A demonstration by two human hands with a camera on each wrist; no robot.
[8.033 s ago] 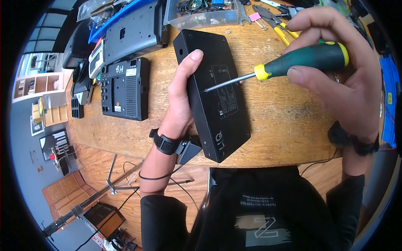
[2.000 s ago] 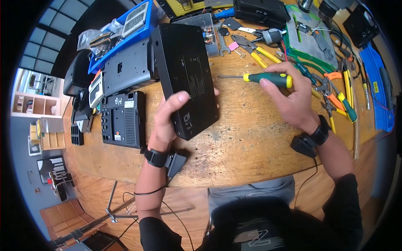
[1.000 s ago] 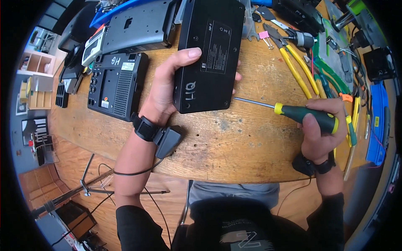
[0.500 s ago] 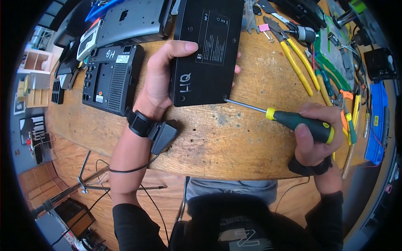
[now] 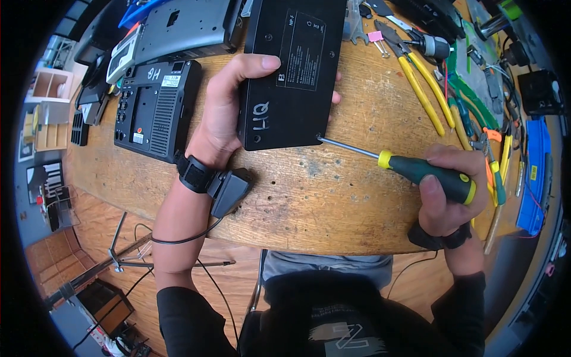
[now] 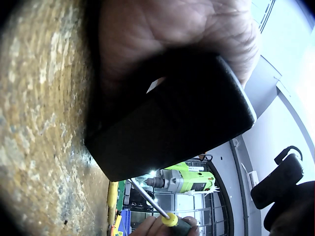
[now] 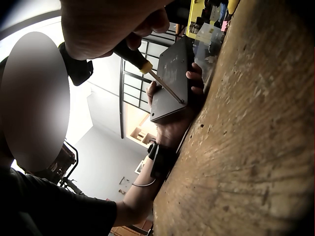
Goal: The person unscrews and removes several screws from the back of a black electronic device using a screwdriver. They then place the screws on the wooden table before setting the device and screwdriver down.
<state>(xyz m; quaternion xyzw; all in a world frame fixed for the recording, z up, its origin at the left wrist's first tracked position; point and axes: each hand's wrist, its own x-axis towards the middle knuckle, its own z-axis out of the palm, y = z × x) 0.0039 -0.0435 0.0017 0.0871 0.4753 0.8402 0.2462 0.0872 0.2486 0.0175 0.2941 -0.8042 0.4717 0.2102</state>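
Screwdriver [image 5: 412,168] has reached the black box [image 5: 291,116], yellow-handled pliers [image 5: 421,95] lying beyond.

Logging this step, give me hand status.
Left hand grips black HQ-marked case. Right hand holds green-yellow screwdriver, tip at corner screw hole. Nothing blocking the shaft.

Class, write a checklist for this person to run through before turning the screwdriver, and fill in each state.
1. Left grip round the black case: ok.
2. Right grip round the screwdriver handle: ok.
3. Tip at the case's corner hole: ok.
4. Tip fully seated in a screw slot: cannot tell, too small.
5. Case braced on the table: cannot tell.
6. Yellow-handled pliers apart from the case: ok.
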